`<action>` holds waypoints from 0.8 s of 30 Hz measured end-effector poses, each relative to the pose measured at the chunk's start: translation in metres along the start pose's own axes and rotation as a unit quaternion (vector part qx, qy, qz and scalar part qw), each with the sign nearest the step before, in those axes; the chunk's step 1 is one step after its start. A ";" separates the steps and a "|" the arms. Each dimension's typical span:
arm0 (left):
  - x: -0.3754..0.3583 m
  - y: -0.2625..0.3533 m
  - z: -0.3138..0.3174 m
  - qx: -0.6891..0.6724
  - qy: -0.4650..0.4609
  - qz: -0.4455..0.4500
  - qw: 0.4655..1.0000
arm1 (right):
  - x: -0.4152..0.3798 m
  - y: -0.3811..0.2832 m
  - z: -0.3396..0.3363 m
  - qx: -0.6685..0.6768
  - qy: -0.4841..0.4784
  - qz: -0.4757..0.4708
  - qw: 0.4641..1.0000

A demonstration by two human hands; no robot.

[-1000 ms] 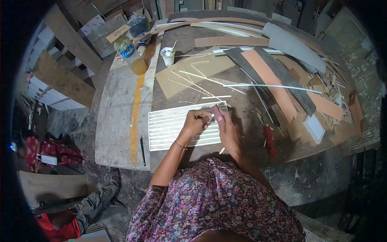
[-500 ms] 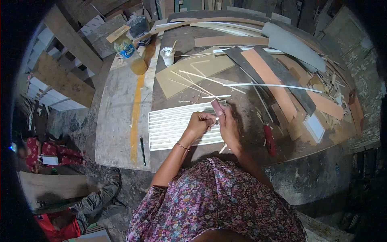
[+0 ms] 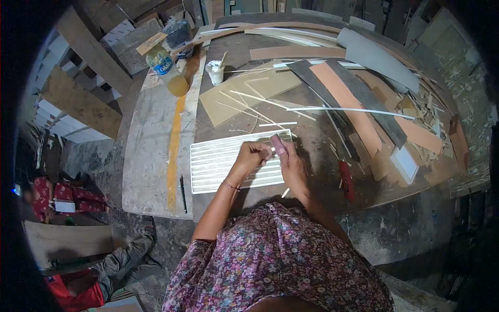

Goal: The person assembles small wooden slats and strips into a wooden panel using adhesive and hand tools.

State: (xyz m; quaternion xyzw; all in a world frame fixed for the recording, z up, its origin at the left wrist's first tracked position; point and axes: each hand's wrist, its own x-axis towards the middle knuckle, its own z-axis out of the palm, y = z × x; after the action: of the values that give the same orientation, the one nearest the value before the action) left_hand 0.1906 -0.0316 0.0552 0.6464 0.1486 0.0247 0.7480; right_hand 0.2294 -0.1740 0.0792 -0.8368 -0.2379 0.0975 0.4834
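Observation:
Over a white slatted panel (image 3: 215, 165), both of my hands work close together. My right hand (image 3: 293, 169) is wrapped round a reddish-brown piece like folded sandpaper (image 3: 277, 140), which sticks up past the fingers. Thumb and fingers pinched, my left hand (image 3: 250, 157) grips a small white strip (image 3: 273, 150) whose end meets the sandpaper. Most of that strip is hidden by the fingers. Just beyond the panel lies a thin white strip (image 3: 278, 124), near several thin wooden sticks (image 3: 241, 103).
A dark pencil (image 3: 183, 195) lies left of the panel, a red tool (image 3: 346, 179) to the right. Farther back stand a white cup (image 3: 215, 73) and a bottle of yellowish liquid (image 3: 176, 85). Veneer strips (image 3: 348, 106) and offcuts (image 3: 429, 112) cover the right side. Two people are at the lower left.
My left hand has shifted slightly left and up, leaving a little more room between the hands. The sandpaper piece has tilted slightly and moved a little left.

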 end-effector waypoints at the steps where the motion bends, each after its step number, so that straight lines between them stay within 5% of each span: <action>1: -0.002 0.000 0.003 0.014 -0.004 -0.010 1.000 | 0.004 0.002 -0.001 0.006 0.010 -0.015 1.000; 5: -0.002 -0.002 0.007 -0.001 0.017 -0.027 0.999 | 0.006 0.008 0.004 0.023 0.055 -0.082 0.995; 8: -0.001 0.003 0.000 -0.002 0.036 -0.027 0.999 | -0.005 -0.003 -0.001 0.007 -0.005 0.004 1.000; 11: -0.009 0.007 0.012 0.027 0.015 -0.038 0.999 | 0.002 -0.001 0.000 0.050 0.028 -0.062 0.996; 24: -0.007 0.006 0.011 0.022 0.028 -0.023 0.999 | 0.006 0.001 0.001 -0.014 0.009 -0.010 1.000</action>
State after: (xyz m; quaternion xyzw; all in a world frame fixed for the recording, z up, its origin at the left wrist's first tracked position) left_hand 0.1876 -0.0423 0.0638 0.6581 0.1848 0.0218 0.7296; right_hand 0.2342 -0.1707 0.0784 -0.8417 -0.2435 0.0817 0.4749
